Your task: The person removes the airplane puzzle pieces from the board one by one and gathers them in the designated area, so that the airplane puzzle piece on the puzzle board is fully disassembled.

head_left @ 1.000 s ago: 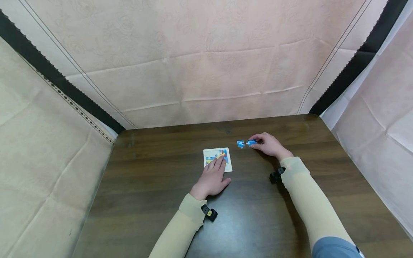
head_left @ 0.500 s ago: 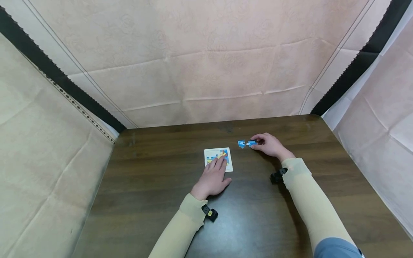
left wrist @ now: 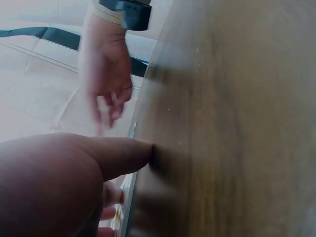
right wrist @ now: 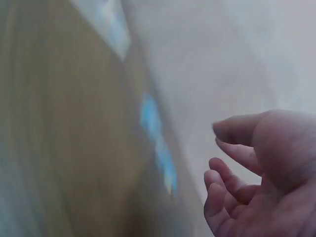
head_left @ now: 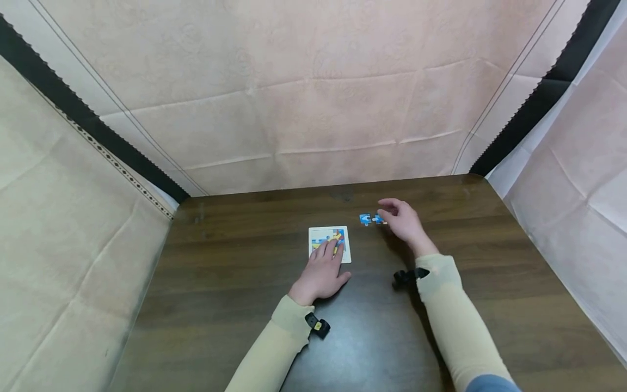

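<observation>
On the desk point(head_left: 235, 272), the left hand point(head_left: 320, 274) is laid, fingers extended, on the jigsaw board point(head_left: 318, 230), apparently to steady it. Right of the board, the right hand point(head_left: 403, 222) is held with fingers loose, grasping nothing. Off the board's far right corner, two blue jigsaw pieces point(head_left: 364, 219) are placed, perhaps for reach. No writing is legible.

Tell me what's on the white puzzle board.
The left hand rests on the puzzle board; blue, yellow and red artwork shows beyond it, but its fingers hide some.
</observation>
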Motion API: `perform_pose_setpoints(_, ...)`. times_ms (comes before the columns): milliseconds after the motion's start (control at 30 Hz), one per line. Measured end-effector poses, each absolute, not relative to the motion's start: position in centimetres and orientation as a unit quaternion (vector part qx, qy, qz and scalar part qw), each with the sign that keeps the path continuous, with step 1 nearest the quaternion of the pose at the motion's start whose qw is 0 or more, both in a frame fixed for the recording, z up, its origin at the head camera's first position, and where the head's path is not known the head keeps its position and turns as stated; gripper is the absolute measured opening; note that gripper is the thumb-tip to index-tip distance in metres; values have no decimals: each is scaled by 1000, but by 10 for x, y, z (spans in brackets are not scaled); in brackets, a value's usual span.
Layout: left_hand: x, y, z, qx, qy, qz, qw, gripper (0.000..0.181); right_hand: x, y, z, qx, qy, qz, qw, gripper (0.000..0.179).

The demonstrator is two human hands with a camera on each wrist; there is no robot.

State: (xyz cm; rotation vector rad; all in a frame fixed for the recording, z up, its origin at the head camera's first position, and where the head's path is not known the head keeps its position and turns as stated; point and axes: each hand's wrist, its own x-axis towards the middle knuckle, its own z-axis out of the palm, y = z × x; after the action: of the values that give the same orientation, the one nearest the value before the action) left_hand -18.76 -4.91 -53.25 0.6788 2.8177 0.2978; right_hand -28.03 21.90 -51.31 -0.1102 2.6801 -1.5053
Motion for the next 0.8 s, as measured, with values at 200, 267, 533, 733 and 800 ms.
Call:
perform_pose_setpoints(200,-190,-55,-534,233,960,110,104,82,-270,170,-506,-63,814,-575,61,41)
perform_pose_setpoints(267,-190,-57,-532,236,960,118,99,79,-269,158,-507,-68,807,-582,77,40)
perform_pose_setpoints(533,-194,-63,-531,258,952,138,96,73,-269,144,-524,-98,854,-500,105,30)
perform_pose_setpoints(733,-197,-67,-532,266,949,138,92,71,-270,144,-526,-132,882,-442,95,27)
perform_pose_setpoints(800,-197,-66,-531,269,949,137,89,71,-271,143,-527,-144,886,-432,92,27)
